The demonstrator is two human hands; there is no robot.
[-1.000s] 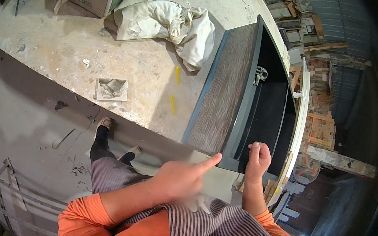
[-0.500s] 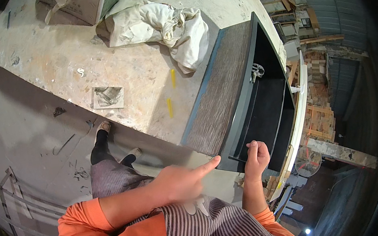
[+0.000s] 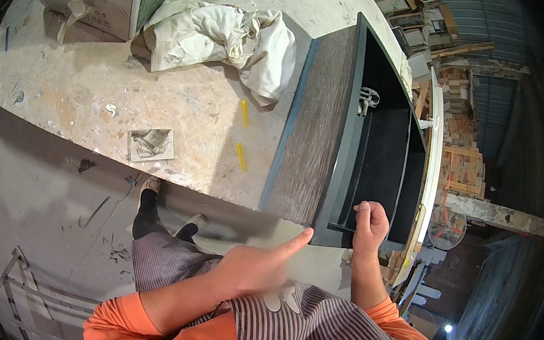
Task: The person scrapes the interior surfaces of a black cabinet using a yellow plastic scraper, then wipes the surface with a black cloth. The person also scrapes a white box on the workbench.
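Note:
A long dark box-like cabinet piece [image 3: 303, 122] lies on the workbench, with a wood-grain face, blue-grey edges and a black hollow inside. My left hand [image 3: 260, 266] is by its near corner, index finger stretched out and its tip at or very close to the edge. The other fingers of that hand are blurred and partly hidden. My right hand [image 3: 370, 226] is closed at the near end of the hollow, thumb over the curled fingers. Whatever it holds, if anything, is hidden. A small black-and-white bundle [image 3: 368, 100] sits inside the piece near its far end.
The stained workbench [image 3: 66, 93] bears a crumpled white cloth [image 3: 222, 40], a cardboard box [image 3: 96, 11], two yellow strips [image 3: 245, 113] and a small square picture card [image 3: 151, 145]. Wood offcuts and a fan [image 3: 446, 230] stand beyond on the right. A metal frame [image 3: 35, 287] is at lower left.
The view has shifted slightly, so the bench items sit a little further left. My left fingertip has moved slightly along or near the corner; my right hand stays in place.

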